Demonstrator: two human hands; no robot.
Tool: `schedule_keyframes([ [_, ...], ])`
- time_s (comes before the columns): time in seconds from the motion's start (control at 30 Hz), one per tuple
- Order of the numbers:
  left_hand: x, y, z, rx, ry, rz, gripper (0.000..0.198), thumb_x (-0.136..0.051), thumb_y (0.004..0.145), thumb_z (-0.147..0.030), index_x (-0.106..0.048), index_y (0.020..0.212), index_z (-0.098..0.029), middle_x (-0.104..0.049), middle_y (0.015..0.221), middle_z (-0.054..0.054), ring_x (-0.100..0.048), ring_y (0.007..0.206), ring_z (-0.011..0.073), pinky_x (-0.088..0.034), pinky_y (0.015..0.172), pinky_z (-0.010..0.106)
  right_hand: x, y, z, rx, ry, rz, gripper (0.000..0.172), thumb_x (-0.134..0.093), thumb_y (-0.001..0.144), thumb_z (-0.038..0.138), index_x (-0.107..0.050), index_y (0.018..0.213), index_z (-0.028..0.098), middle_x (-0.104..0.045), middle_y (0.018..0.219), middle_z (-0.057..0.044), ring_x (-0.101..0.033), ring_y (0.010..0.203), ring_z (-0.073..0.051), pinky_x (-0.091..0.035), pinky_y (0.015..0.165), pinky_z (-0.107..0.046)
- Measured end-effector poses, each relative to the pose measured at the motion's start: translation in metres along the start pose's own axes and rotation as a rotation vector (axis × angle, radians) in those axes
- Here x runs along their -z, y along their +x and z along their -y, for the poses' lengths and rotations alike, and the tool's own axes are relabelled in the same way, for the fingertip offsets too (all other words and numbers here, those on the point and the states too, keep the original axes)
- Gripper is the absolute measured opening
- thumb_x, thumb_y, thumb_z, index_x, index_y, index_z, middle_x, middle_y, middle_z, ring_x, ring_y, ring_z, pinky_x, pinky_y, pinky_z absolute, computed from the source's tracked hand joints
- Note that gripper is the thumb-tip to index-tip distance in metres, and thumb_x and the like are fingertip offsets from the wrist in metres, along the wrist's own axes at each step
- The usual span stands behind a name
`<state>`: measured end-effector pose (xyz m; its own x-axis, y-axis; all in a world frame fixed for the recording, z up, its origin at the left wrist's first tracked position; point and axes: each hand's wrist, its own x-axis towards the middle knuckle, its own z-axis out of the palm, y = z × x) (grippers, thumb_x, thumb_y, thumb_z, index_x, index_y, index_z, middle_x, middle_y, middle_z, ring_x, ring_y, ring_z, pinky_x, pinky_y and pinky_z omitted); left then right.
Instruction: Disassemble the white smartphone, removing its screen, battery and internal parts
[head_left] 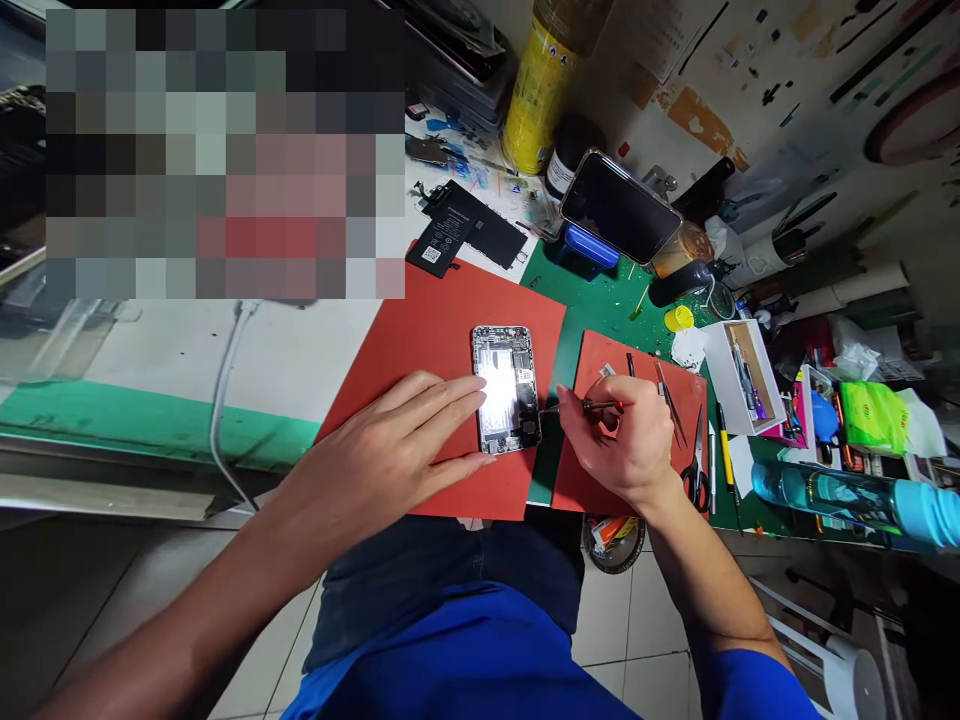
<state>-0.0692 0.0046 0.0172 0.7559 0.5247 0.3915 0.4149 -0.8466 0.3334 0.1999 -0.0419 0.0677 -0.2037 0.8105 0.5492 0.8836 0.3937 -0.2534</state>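
So the opened phone [506, 390] is lying flat, insides up, on the big red mat [420, 330], roughly dead centre of the worktop edge nearest the person. There's a bright glare off the middle of it, so I can't make out much of the parts there.

The left hand [405, 440] is spread out flat, palm down on that mat, just left of the phone. The fingertips reach the phone's left edge, and the upper ones look like they're touching it and pinning it in place. It isn't gripping anything.

The right hand [622, 440] sits on the other side, over the smaller red mat [577, 490]. It's curled up and pinching a thin metal tool [581, 406] between thumb and fingers. The tool points left, and its tip lands right at the phone's lower right edge. Can't tell whether it's a screwdriver or tweezers, it's too small. So the phone sits between the two hands.

Other stuff around:
- tweezers [670, 400] and scissors [697, 470] just right of the right hand
- a white box of tools [739, 375] further right
- a black battery [465, 235] behind the big mat
- a second phone [619, 208] propped up tilted on the green mat [600, 300]
- a yellow bottle [536, 95] at the back
- a blue water bottle [855, 500] lying on its side at the far right
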Motion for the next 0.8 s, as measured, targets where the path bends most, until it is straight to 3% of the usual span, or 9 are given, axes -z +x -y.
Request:
schedule_keyframes([
  [0.1,0.0014,0.0009,-0.0001,-0.006,0.035,0.013,0.05,-0.062,0.111,-0.036,-0.058,0.157,-0.018,-0.073,0.146,0.014,-0.072,0.122,0.0356,-0.059,0.11,0.058,0.0039,0.0022,-0.0006,0.02,0.014,0.102,0.032,-0.067,0.104,0.018,-0.045,0.083,0.027,-0.043,0.061,0.01,-0.035,0.047,-0.008,-0.033,0.046,-0.029],
  [0.23,0.0044,0.0022,-0.0011,0.001,0.03,0.02,0.046,-0.061,0.111,-0.037,-0.062,0.154,-0.02,-0.073,0.145,0.013,-0.072,0.122,0.0354,-0.059,0.11,0.058,0.006,0.0064,-0.0014,0.05,0.041,0.144,0.033,-0.065,0.105,0.016,-0.043,0.084,0.027,-0.044,0.064,0.009,-0.036,0.051,-0.009,-0.033,0.049,-0.028],
  [0.37,0.0056,0.0026,-0.0005,-0.049,0.074,0.005,0.038,-0.056,0.113,-0.032,-0.068,0.148,-0.023,-0.073,0.143,0.014,-0.072,0.121,0.0338,-0.061,0.106,0.056,0.0053,0.0094,-0.0023,0.115,0.112,0.13,0.027,-0.063,0.105,0.011,-0.044,0.095,0.027,-0.051,0.072,0.008,-0.042,0.056,-0.01,-0.036,0.053,-0.029],
  [0.5,0.0039,0.0021,0.0004,-0.121,0.148,-0.029,0.034,-0.06,0.111,-0.028,-0.071,0.142,-0.019,-0.073,0.141,0.016,-0.072,0.116,0.0341,-0.061,0.102,0.056,0.0049,0.0102,-0.0029,0.136,0.22,0.14,0.025,-0.057,0.102,0.006,-0.044,0.107,0.027,-0.055,0.078,0.005,-0.051,0.064,-0.013,-0.043,0.059,-0.029],
  [0.67,0.0014,0.0014,0.0,-0.073,0.114,-0.034,0.055,-0.067,0.108,-0.037,-0.059,0.151,-0.003,-0.073,0.14,0.018,-0.069,0.114,0.0336,-0.06,0.107,0.054,0.0029,0.0066,-0.0037,0.027,0.121,0.064,0.023,-0.068,0.104,0.018,-0.047,0.102,0.027,-0.048,0.073,0.008,-0.043,0.055,-0.01,-0.035,0.051,-0.027],
  [0.8,0.0024,0.0019,0.0,-0.078,0.116,-0.024,0.05,-0.065,0.11,-0.036,-0.06,0.15,-0.007,-0.074,0.14,0.016,-0.069,0.114,0.0331,-0.059,0.106,0.053,0.0027,0.0042,-0.0047,0.051,0.202,0.097,0.019,-0.06,0.103,0.013,-0.046,0.106,0.027,-0.049,0.077,0.006,-0.049,0.061,-0.012,-0.041,0.055,-0.028],
])
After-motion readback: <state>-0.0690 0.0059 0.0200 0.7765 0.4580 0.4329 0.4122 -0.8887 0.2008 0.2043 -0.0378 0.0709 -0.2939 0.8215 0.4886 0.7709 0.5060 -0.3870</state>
